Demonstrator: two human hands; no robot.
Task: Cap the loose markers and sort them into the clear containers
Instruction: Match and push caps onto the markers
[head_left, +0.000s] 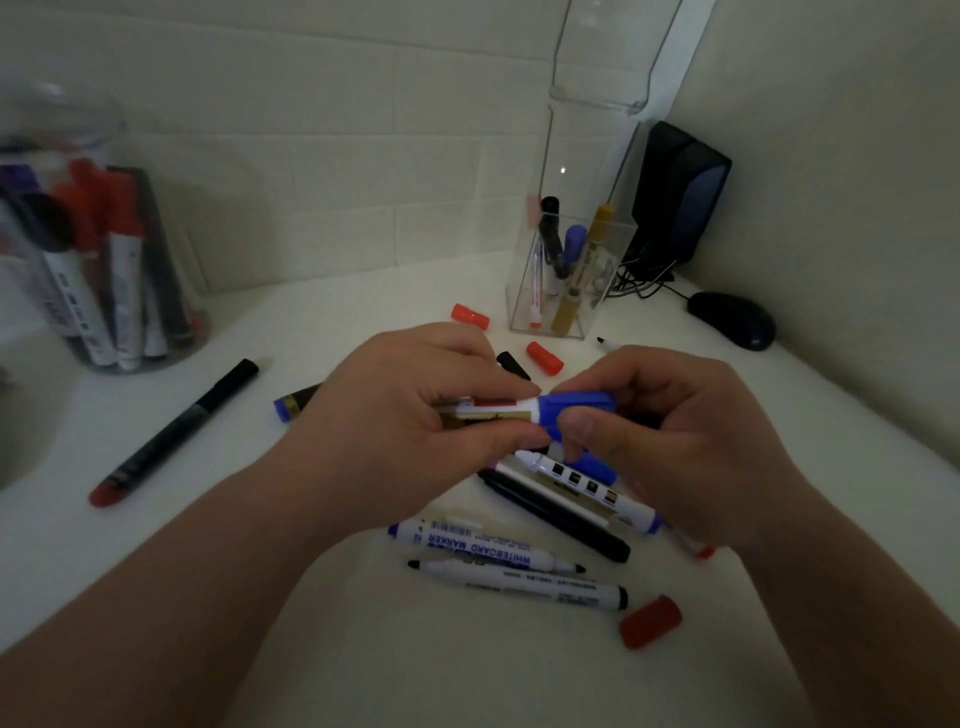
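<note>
Two bare forearms, the left forearm (156, 571) and the right forearm (857, 597), reach in from the bottom corners of the frame over a white table (363, 665). At centre we see the left hand (410, 410) curled around the white barrel of a marker (498, 411), while the right hand (675, 441) pinches the blue cap (576, 408) at the barrel's end between thumb and fingers. Cap and barrel meet in one line; we cannot tell whether the cap is fully seated.

Below the hands, loose markers lie in a heap: a blue whiteboard marker (483, 545), uncapped, and just beneath it a black-tipped marker (519, 581), also uncapped. A red cap (650, 621) lies near them at lower right. Two more red caps (470, 316) (544, 357) and a black cap (511, 364) sit just above the hands. A long black marker (176, 431) with a red end lies alone at centre left.

At upper left stands a round clear jar (192, 322) holding red and black markers. At upper centre right, a square clear container (613, 244) holds several more upright. Behind it we see a dark speaker (680, 192), and to its right a black mouse (732, 319).
</note>
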